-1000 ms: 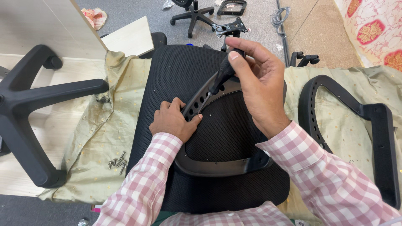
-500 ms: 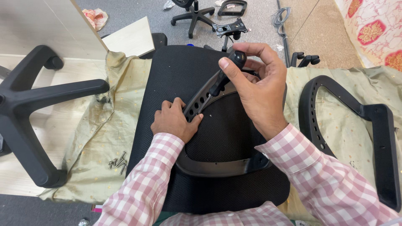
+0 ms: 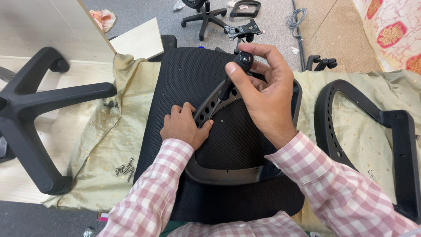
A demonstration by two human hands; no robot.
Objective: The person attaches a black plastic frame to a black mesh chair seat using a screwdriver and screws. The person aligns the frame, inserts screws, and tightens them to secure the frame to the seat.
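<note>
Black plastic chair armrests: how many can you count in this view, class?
3. One black plastic armrest lies on the seat under both hands, a second on the cloth at right, a third on the far floor. Others may be hidden.

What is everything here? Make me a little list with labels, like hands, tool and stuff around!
Left hand: presses on the black armrest
Right hand: grips the screwdriver, tip at the armrest's holes
Underneath: black mesh seat on a greenish cloth
Loose screws: on the cloth, left
Second armrest: right
Chair base: far left
</note>
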